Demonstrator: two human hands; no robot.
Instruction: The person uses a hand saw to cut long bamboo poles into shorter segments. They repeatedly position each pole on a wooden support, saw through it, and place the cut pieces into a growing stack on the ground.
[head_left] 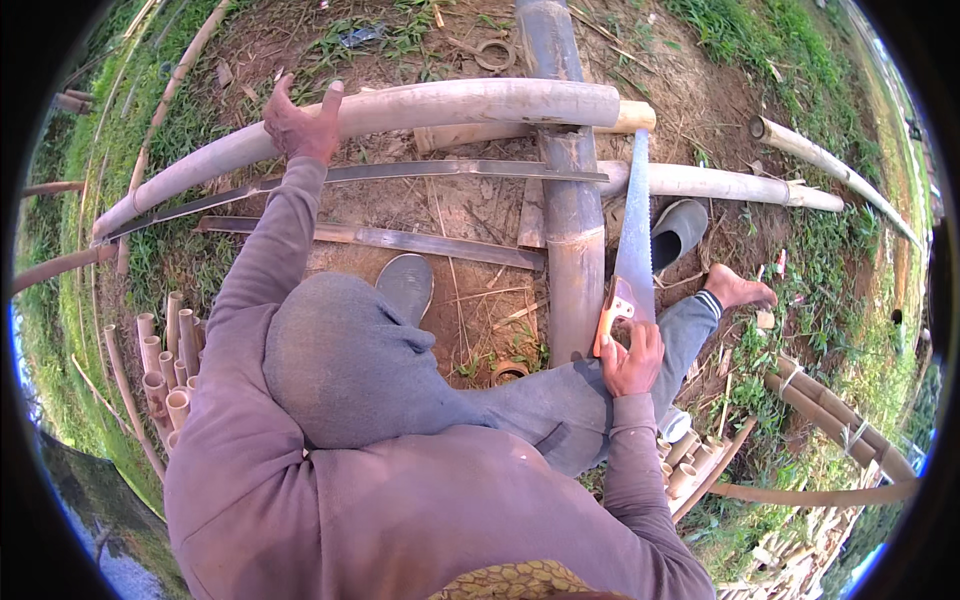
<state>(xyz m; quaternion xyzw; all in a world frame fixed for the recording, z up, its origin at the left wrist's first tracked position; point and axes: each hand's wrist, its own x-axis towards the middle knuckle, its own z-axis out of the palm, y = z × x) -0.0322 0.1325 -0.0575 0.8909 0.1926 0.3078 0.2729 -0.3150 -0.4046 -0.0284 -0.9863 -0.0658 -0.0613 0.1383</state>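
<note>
A thick pale bamboo pole (pixel 450 106) curves across the upper part of the head view, resting over a large dark bamboo log (pixel 577 265). My left hand (pixel 303 125) grips this pole left of the log, thumb and fingers around it. In my right hand (pixel 632 362) is a handsaw (pixel 636 230) with an orange handle. Its blade points away from me, right of the log, and the tip is close to the end of a shorter bamboo piece (pixel 635 116) under the pole. Whether the teeth touch any bamboo I cannot tell.
Split bamboo strips (pixel 430 243) and another pole (pixel 720 184) lie across the dirt. Cut bamboo tubes (pixel 178 400) stand at the left; more tubes (pixel 685 465) lie at the right. Tied bamboo (pixel 840 420) is farther right. One shoe (pixel 680 232) lies near my bare foot (pixel 740 286).
</note>
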